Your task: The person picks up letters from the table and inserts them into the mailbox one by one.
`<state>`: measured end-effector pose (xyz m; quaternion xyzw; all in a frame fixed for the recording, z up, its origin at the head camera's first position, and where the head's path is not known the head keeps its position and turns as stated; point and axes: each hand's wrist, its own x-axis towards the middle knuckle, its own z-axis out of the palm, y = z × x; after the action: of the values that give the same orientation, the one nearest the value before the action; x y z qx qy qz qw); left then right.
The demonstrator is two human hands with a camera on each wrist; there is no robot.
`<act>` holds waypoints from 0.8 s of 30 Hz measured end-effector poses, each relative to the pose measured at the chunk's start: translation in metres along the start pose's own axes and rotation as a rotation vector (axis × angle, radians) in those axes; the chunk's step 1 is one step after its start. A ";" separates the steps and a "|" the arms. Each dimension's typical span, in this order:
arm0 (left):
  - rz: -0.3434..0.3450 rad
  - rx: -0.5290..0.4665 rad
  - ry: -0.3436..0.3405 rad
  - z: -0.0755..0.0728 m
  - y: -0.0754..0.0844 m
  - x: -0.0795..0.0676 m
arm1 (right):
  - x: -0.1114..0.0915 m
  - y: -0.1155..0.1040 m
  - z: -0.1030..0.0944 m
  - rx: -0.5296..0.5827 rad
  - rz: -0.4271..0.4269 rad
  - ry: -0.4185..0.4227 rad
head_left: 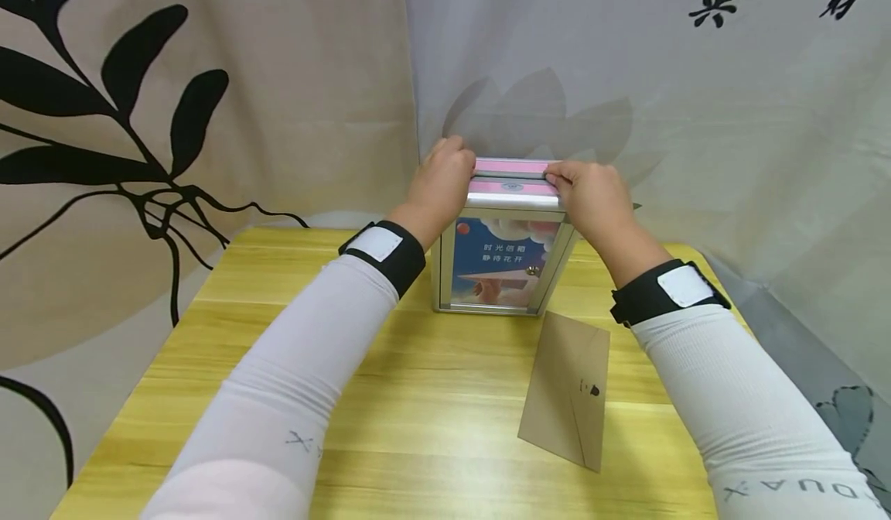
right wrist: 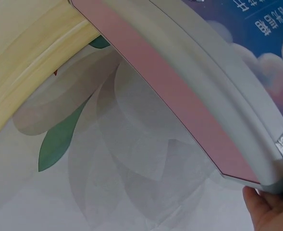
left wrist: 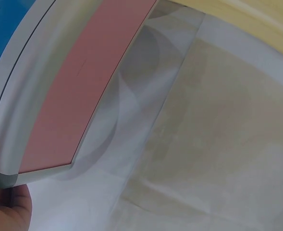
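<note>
A silver-framed letter box (head_left: 567, 261) with a pink top and a blue picture front stands upright at the back of the table. Across its top runs a narrow slot (head_left: 511, 177). My left hand (head_left: 440, 181) grips the top left edge with curled fingers, partly hidden behind the wrist. On the opposite side, my right hand (head_left: 592, 195) pinches the top right edge with thumb and index finger. Both wrist views show fingertips right at the box's end corners. A brown paper envelope (head_left: 567, 388) lies flat on the table in front of the box, nearer the right forearm.
The box has a small round lock (head_left: 532, 271) on its front. It stands on a yellow wood-grain table (head_left: 390, 427) with rounded far corners. Close behind hangs a pale printed cloth (head_left: 543, 48), with dark leaf shapes to the left.
</note>
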<state>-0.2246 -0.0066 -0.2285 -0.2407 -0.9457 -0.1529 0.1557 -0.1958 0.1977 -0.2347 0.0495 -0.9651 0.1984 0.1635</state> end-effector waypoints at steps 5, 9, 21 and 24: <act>0.005 0.019 0.005 0.003 0.000 0.000 | -0.001 0.000 0.001 0.004 0.010 0.009; 0.018 0.052 -0.009 0.002 0.001 -0.001 | -0.006 0.005 0.008 0.041 -0.035 0.098; 0.309 -0.121 0.240 0.007 0.045 -0.045 | -0.074 0.038 0.018 0.125 -0.244 0.578; 0.359 -0.175 0.213 0.020 0.064 -0.066 | -0.101 0.048 0.021 0.126 -0.213 0.590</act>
<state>-0.1411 0.0273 -0.2570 -0.4000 -0.8492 -0.2288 0.2579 -0.1145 0.2361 -0.3041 0.1005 -0.8514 0.2451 0.4526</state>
